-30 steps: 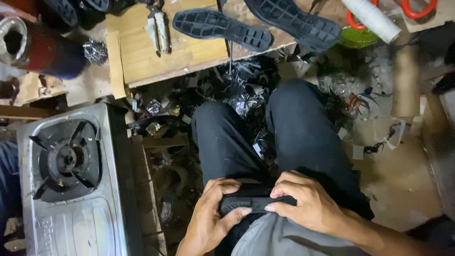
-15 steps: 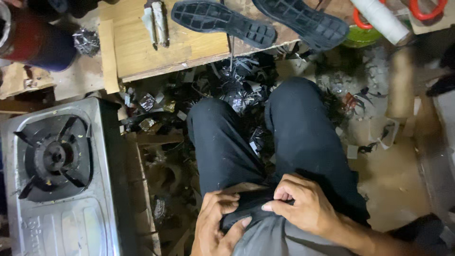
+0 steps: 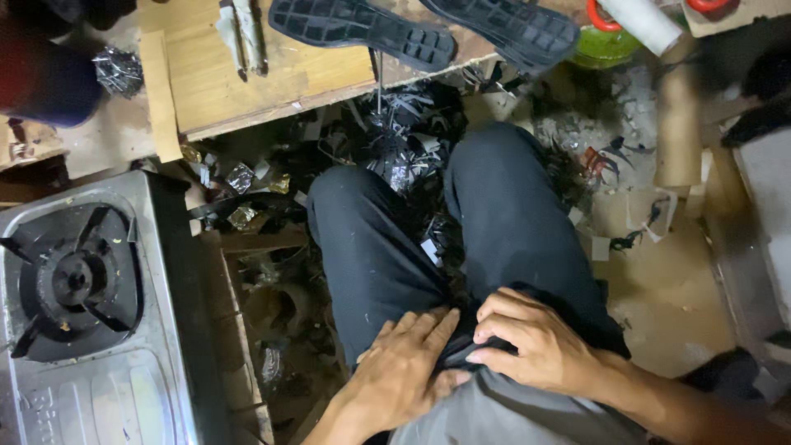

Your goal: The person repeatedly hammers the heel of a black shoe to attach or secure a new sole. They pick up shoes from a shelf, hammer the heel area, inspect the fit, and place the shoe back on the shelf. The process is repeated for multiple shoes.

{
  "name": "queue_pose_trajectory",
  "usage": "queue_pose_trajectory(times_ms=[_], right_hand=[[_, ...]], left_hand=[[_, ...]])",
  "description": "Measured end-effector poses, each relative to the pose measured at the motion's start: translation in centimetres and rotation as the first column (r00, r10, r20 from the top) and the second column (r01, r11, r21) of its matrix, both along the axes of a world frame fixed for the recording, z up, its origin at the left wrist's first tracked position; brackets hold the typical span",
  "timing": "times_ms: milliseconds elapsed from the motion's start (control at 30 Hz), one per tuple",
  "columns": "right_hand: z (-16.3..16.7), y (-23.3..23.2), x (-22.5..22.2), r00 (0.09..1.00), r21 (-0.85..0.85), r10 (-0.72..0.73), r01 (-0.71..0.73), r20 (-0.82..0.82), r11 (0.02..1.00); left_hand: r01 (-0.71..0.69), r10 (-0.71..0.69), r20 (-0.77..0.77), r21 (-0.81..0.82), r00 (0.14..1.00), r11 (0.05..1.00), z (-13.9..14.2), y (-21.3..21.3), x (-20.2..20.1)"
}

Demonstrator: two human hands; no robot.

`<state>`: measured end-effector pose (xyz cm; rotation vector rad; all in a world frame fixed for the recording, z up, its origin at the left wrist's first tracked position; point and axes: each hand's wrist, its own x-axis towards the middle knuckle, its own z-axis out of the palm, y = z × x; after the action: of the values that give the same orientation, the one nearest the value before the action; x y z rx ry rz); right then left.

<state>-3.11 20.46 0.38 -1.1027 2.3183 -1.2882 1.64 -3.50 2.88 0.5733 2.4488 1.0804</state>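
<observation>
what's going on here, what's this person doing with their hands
A person sits with legs stretched over a floor littered with black scraps. Both hands rest in the lap: the left hand lies flat and the right hand pinches a small dark piece between them, mostly hidden. Ahead, two black shoe soles lie on a wooden board. A gas stove sits to the left.

A small black object (image 3: 461, 350), approx. flat and dark, is held low on the lap, betw. the thighs. It is pressed from the left by the left hand (image 3: 404, 371), fingers laid flat, and pinched from the right by the right hand (image 3: 535, 346). It is mostly hidden; shape can't be told.
</observation>
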Motion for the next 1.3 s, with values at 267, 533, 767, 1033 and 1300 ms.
queue_pose_trajectory(times_ms=[267,533,767,1033,1300], right_hand=[[0.1,0.7,1.6,0.957,0.086,-0.268,0.26,0.108,0.962],[-0.9,0.7,2.3,0.908,0.18,-0.296,0.251,0.297,0.951],[-1.1,2.6,1.6,0.871,0.056,-0.175,0.168,0.458,0.984],[-2.6,4.1,2.2,0.703,-0.028,-0.145,0.229,0.696,0.973],[-4.5,6.2,2.3,0.67,-0.171,-0.027,0.228,0.742,0.959]], left_hand=[[-0.078,0.084,-0.11,0.056,0.99,0.995,-1.5,1.1,1.5],[-0.11,0.114,-0.284,0.029,0.952,0.994,-3.4,1.8,4.3],[-0.148,0.159,-0.353,0.059,0.922,0.987,-4.8,1.9,5.8],[-0.09,0.127,-0.454,0.103,0.882,0.991,-6.8,1.2,6.8],[-0.094,0.15,-0.443,0.145,0.884,0.985,-8.0,1.2,7.6]])
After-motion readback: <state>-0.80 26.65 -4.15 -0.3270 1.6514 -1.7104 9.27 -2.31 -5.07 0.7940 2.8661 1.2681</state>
